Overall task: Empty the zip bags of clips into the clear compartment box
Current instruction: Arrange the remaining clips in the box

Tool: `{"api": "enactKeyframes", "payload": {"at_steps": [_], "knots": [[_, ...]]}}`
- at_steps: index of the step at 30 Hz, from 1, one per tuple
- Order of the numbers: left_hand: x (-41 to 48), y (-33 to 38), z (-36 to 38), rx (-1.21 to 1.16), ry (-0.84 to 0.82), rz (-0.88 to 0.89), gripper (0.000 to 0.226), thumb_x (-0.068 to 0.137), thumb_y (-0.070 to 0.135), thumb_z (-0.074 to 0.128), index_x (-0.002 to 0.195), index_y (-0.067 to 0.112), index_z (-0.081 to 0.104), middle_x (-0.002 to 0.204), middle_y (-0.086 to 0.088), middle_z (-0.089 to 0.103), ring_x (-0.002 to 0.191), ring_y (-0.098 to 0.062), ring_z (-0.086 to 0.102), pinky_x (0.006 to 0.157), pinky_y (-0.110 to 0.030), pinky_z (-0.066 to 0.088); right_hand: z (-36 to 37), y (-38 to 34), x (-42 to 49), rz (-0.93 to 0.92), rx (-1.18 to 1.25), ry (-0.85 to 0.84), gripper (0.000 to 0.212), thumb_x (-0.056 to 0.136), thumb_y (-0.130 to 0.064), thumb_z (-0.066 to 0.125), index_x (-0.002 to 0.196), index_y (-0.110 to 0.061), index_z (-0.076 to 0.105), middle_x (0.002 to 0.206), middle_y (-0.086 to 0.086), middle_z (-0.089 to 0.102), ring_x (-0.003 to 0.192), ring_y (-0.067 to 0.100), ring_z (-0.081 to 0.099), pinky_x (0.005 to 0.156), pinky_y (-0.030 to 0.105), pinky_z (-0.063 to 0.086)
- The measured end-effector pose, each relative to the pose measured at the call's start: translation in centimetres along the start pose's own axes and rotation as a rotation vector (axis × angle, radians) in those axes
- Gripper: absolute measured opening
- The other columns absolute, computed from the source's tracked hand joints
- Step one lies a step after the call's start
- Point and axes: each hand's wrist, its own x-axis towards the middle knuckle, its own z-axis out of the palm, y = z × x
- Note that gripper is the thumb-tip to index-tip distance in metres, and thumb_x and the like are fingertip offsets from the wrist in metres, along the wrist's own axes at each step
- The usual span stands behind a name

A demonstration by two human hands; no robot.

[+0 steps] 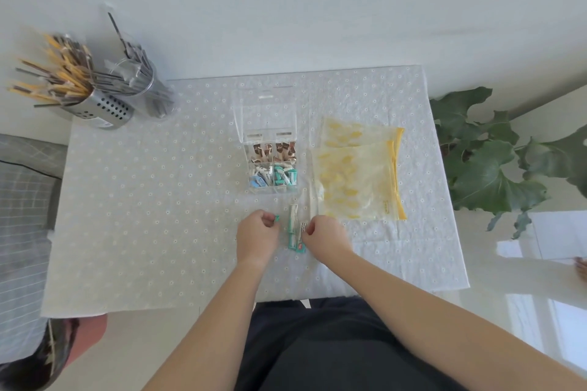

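Observation:
A clear compartment box (pixel 271 190) stands mid-table with its lid (pixel 266 116) tilted up behind; brown clips fill the far cells, blue and teal clips the near ones. Two flat yellow-patterned zip bags (pixel 355 181) lie right of it. Near the front edge my left hand (pixel 256 236) pinches a small teal clip (pixel 276 218). My right hand (pixel 324 236) grips a white-and-teal clip (pixel 303 227). Between the hands, several teal and white clips (pixel 293 233) lie on the cloth. A crumpled clear bag (pixel 313 200) lies just beyond them.
A dotted white cloth (pixel 158 216) covers the table. At the back left stand a perforated steel holder of chopsticks (pixel 98 111) and a clear cup of metal utensils (pixel 149 89). A leafy plant (pixel 489 162) stands off the right edge. A grey cushion (pixel 22 216) is at left.

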Motion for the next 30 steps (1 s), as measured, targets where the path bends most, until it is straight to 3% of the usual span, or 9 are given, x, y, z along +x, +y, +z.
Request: {"api": "enactKeyframes", "payload": {"at_steps": [2,5,10,13,18,22,25,30], "knots": [[-0.4,-0.6,-0.5,0.009,0.02,-0.018,0.01,0.092,0.024,0.074,0.101,0.02,0.073,0.089,0.007,0.072,0.083,-0.013,0.069,0.064,-0.023,0.046,0.2,-0.1,-0.1,0.002,0.013,0.015,0.015,0.087,-0.015,0.051,0.075,-0.013,0.061,0.069,0.0,0.063,0.06,0.021,0.062,0.05,0.033,0.053],[-0.5,-0.1,-0.7,-0.008,0.026,-0.017,0.014,0.091,0.032,0.076,0.099,0.021,0.073,0.091,0.005,0.074,0.082,-0.012,0.069,0.064,-0.024,0.048,0.1,-0.7,-0.5,0.005,0.039,0.028,0.012,0.089,-0.029,0.059,0.091,-0.019,0.065,0.083,-0.001,0.067,0.074,0.022,0.067,0.061,0.036,0.06],[0.8,2.9,0.4,0.061,-0.016,0.055,0.033,0.082,0.045,0.086,0.097,0.02,0.07,0.089,0.009,0.069,0.082,-0.013,0.064,0.073,-0.027,0.045,0.5,-1.6,-0.6,0.034,-0.079,0.028,0.048,0.081,-0.063,0.068,0.093,-0.017,0.059,0.078,-0.002,0.061,0.073,0.022,0.065,0.049,0.028,0.045],[1.7,3.9,0.7,0.109,-0.058,0.059,0.027,0.082,0.037,0.088,0.097,0.02,0.072,0.09,0.007,0.071,0.085,-0.016,0.067,0.076,-0.029,0.049,1.1,-1.6,-0.4,0.029,-0.115,0.035,0.046,0.083,-0.058,0.07,0.098,-0.016,0.057,0.082,-0.001,0.061,0.076,0.024,0.064,0.049,0.028,0.043],[2.3,3.3,-0.5,0.175,-0.083,0.041,0.016,0.086,0.023,0.082,0.099,0.017,0.075,0.098,0.0,0.075,0.09,-0.02,0.07,0.077,-0.028,0.049,1.7,-1.3,-0.7,0.033,-0.072,0.048,0.017,0.086,-0.03,0.061,0.093,-0.016,0.056,0.082,0.001,0.061,0.074,0.025,0.065,0.049,0.028,0.047],[1.5,1.7,-1.6,0.252,-0.056,0.065,0.014,0.09,0.025,0.077,0.101,0.019,0.071,0.099,0.002,0.073,0.091,-0.02,0.068,0.072,-0.029,0.049,1.6,-1.5,-0.9,-0.015,-0.152,0.108,0.029,0.09,-0.041,0.061,0.101,-0.015,0.053,0.083,-0.001,0.059,0.073,0.024,0.061,0.048,0.027,0.042],[1.0,1.4,-1.8,0.272,-0.047,0.082,0.027,0.085,0.038,0.083,0.1,0.021,0.068,0.093,0.004,0.069,0.084,-0.019,0.065,0.07,-0.032,0.054,1.4,-2.0,-0.4,-0.032,-0.167,0.158,0.032,0.093,-0.046,0.06,0.099,-0.017,0.047,0.082,-0.003,0.054,0.069,0.023,0.056,0.043,0.026,0.033],[1.0,1.6,-1.6,0.314,-0.04,0.089,0.018,0.09,0.031,0.08,0.092,0.016,0.069,0.087,0.002,0.068,0.078,-0.02,0.06,0.067,-0.03,0.044,1.4,-2.1,0.2,-0.045,-0.14,0.146,0.017,0.097,-0.031,0.055,0.091,-0.015,0.05,0.077,0.0,0.056,0.067,0.024,0.058,0.043,0.028,0.037]]}}
